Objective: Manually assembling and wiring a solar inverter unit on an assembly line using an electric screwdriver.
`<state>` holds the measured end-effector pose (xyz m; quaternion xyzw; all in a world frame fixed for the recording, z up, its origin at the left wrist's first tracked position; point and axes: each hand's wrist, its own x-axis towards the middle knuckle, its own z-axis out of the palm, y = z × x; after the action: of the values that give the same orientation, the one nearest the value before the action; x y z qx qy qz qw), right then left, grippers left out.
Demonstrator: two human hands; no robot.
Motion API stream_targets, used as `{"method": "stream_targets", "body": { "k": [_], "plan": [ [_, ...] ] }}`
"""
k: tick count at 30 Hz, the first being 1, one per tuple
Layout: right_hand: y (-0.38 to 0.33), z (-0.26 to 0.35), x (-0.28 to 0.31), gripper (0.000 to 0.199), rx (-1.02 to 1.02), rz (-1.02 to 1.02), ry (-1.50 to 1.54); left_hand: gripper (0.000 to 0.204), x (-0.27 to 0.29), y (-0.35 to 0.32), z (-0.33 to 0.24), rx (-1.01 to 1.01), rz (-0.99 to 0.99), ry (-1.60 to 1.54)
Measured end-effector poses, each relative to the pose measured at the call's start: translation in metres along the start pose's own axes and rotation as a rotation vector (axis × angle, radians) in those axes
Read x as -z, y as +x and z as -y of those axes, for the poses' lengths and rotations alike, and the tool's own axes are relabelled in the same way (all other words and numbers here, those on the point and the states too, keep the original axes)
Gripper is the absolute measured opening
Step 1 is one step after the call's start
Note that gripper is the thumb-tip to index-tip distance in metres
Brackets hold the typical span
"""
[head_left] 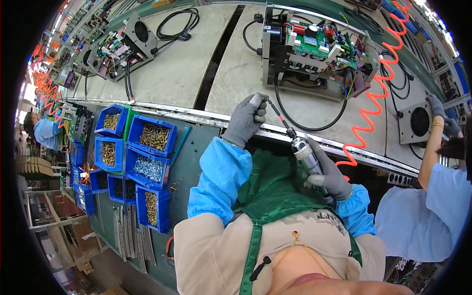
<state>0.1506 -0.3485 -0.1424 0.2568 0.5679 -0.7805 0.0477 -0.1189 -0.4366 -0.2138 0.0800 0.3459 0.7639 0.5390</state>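
My right hand [330, 173], in a grey knit glove, is clamped around the silver-bodied pneumatic screwdriver [306, 153]. Its long axis runs from about five o'clock up to eleven o'clock, with the thin black bit pointing at eleven. My left hand [246, 119], also gloved, is closed around the bit's tip; what my fingers pinch there is hidden, perhaps a screw. The tool hangs over the metal front edge of the pale grey bench [187, 73]. At one o'clock from the tip stands the open metal chassis with a green circuit board [319, 49], well apart from it. The orange coiled air hose [373, 103] loops at three o'clock. Blue plastic bins of screws [152, 140] sit at nine o'clock. The screwdriver's lower end is covered by my glove.
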Motion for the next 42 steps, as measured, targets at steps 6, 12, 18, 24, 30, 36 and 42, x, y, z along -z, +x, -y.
{"method": "stream_targets", "body": {
  "k": [6, 12, 18, 24, 30, 36, 42],
  "plan": [
    [0.002, -0.004, 0.005, 0.101, 0.076, 0.016, -0.173, 0.030, -0.002, -0.003, -0.016, 0.020, 0.006, 0.349],
    [-0.005, 0.003, 0.000, 0.102, -0.075, 0.069, 0.098, 0.034, 0.001, -0.008, -0.034, 0.007, 0.061, 0.596],
    [-0.005, 0.009, -0.002, 0.102, -0.026, 0.067, 0.039, 0.034, -0.002, -0.016, -0.038, 0.021, 0.076, 0.645],
    [-0.004, 0.000, 0.002, 0.098, 0.042, 0.045, -0.159, 0.032, -0.008, -0.019, -0.050, 0.041, 0.068, 0.780],
    [0.001, -0.008, 0.009, 0.101, 0.122, 0.074, -0.429, 0.025, -0.020, -0.023, -0.082, 0.115, 0.136, 1.163],
    [0.003, -0.006, -0.014, 0.111, 0.002, 0.082, 0.114, 0.026, 0.005, -0.028, -0.064, 0.035, 0.162, 1.089],
    [0.009, -0.003, -0.018, 0.111, 0.024, 0.139, 0.005, 0.028, 0.012, -0.063, -0.045, 0.036, -0.116, 0.699]
  ]
}}
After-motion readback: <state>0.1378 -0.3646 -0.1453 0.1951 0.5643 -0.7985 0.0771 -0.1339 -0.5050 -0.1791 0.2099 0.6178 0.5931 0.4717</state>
